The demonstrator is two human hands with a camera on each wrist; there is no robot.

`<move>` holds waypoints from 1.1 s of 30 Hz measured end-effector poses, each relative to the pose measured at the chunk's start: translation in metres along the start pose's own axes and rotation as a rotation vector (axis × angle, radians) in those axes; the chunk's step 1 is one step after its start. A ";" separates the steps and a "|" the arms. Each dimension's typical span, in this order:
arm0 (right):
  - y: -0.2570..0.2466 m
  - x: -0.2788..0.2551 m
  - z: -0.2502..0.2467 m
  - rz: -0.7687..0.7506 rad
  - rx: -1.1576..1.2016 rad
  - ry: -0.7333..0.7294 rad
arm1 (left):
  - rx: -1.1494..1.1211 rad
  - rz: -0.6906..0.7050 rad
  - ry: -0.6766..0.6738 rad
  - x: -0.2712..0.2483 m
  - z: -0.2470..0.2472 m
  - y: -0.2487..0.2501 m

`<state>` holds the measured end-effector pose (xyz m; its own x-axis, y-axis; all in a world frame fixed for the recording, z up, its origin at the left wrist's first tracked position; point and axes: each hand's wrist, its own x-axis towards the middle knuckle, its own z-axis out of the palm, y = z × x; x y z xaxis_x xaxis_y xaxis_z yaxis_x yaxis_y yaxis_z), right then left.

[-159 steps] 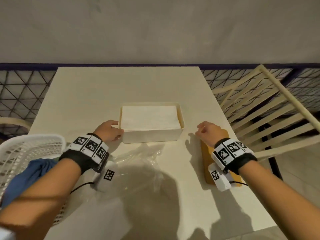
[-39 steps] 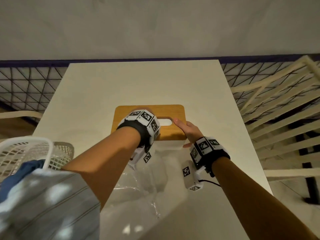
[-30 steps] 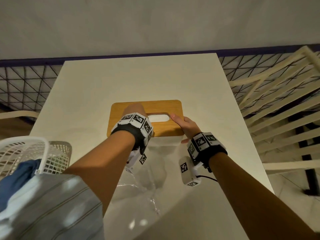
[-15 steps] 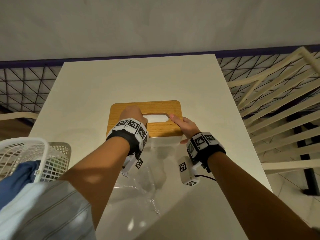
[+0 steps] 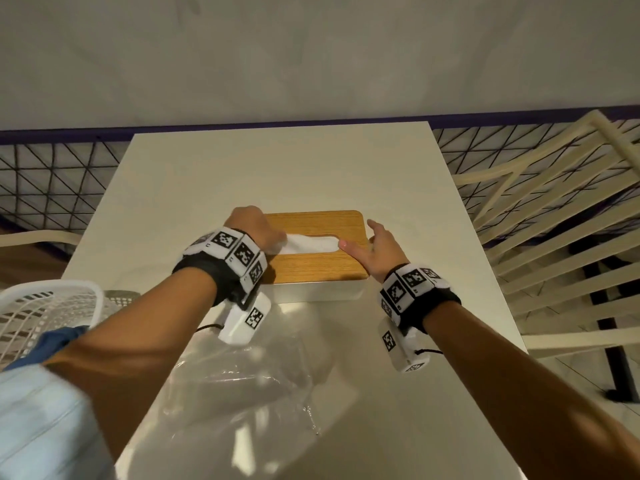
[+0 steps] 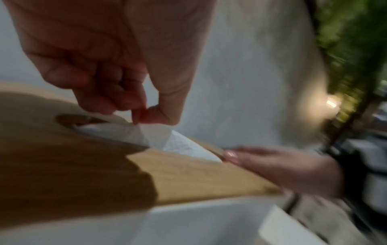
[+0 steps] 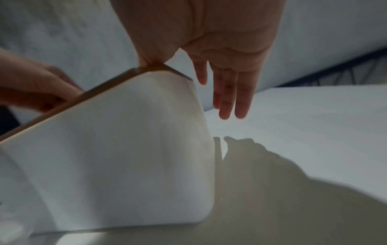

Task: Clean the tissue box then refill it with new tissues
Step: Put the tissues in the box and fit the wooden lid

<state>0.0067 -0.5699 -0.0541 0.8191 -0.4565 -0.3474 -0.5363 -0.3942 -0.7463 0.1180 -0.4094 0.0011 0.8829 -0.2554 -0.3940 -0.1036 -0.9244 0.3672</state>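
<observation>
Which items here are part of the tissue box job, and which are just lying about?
In use:
- tissue box
- wooden lid
- tissue, pinched by left hand
- right hand, steadying lid

Lying about:
- clear plastic wrapper
- white basket
- blue cloth
- chair

a home patio or balcony is suggested: a cream table (image 5: pixel 277 174) is flanked at 3 o'clock by a slatted chair (image 5: pixel 554 216), with railing mesh (image 5: pixel 52 181) at 10 o'clock.

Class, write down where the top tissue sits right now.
In the head view the tissue pokes through the wooden lid's slot at table centre, pinched by the left hand.
</observation>
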 end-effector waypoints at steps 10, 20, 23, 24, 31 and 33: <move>-0.052 -0.010 0.014 -0.463 -0.467 0.088 | -0.083 0.100 -0.076 0.005 -0.009 -0.004; -0.065 0.009 0.032 -0.349 -0.576 -0.016 | -0.184 0.159 0.077 0.006 -0.004 -0.016; -0.068 0.019 0.027 -0.163 -0.350 0.007 | -0.102 0.274 0.056 0.003 -0.003 -0.021; -0.068 0.022 0.026 -0.132 -0.307 0.013 | -0.055 0.303 0.049 0.001 -0.003 -0.022; -0.069 0.037 0.023 -0.081 -0.135 0.026 | 0.256 0.291 -0.002 -0.007 0.011 -0.008; -0.070 0.039 0.023 -0.081 -0.136 0.024 | 0.234 0.240 0.006 -0.005 0.018 0.000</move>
<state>0.0813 -0.5417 -0.0287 0.8564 -0.4370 -0.2749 -0.4930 -0.5342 -0.6867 0.1049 -0.4129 -0.0123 0.8232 -0.4729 -0.3143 -0.4106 -0.8781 0.2457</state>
